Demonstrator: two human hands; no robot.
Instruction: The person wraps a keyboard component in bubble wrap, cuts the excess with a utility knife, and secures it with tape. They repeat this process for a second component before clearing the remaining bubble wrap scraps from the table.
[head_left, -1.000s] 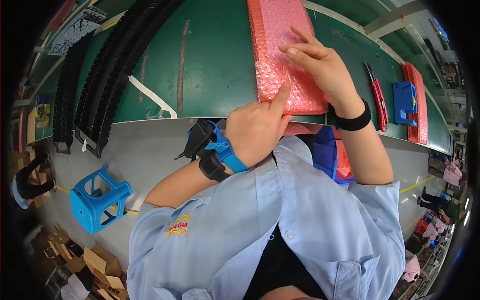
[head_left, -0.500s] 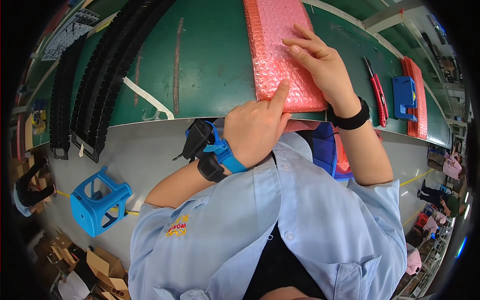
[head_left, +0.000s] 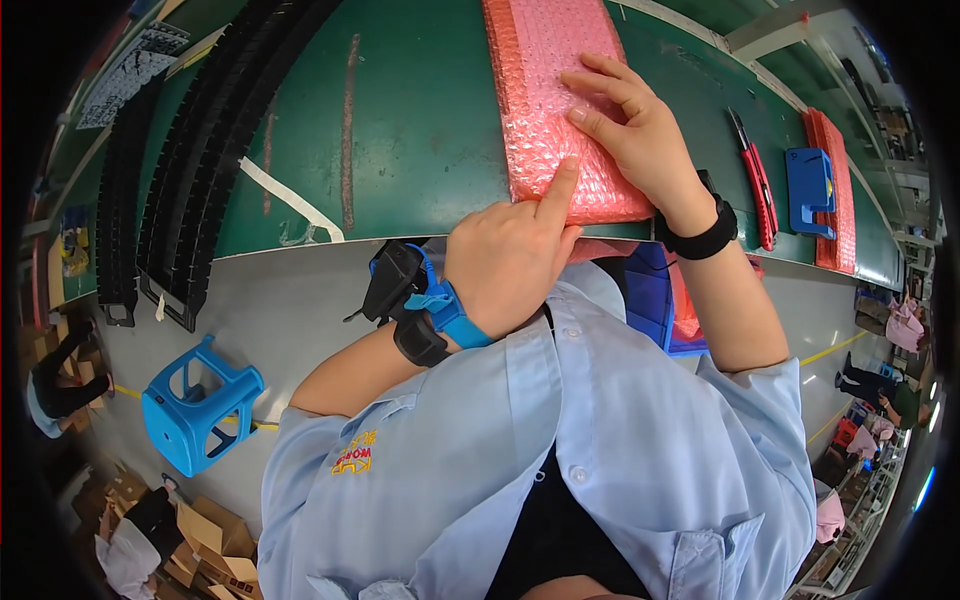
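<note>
A flat package of pink bubble wrap point(head_left: 545, 110) lies on the green worktop point(head_left: 420, 130), its near end at the table's front edge. My left hand point(head_left: 508, 245) is at its near left corner. Its straight index finger presses on top of the wrap, while the thumb sits lower, against the near edge; the other fingers are curled and partly hidden. Over the right half of the package is my right hand point(head_left: 645, 140), fingers and thumb apart, nothing between them. Whether its fingertips touch the wrap, I cannot tell.
Right of the package lie a red box cutter point(head_left: 758, 190), a blue tape dispenser point(head_left: 808, 190) and another pink bubble-wrap bundle point(head_left: 838, 200). Long black slotted strips point(head_left: 195, 170) extend over the front edge at left. A blue stool point(head_left: 195, 405) and open cartons point(head_left: 215, 540) stand on the floor.
My right hand has shifted slightly, its fingers a little lower over the wrap. My left hand holds its place. At lower left, a person in the background has moved.
</note>
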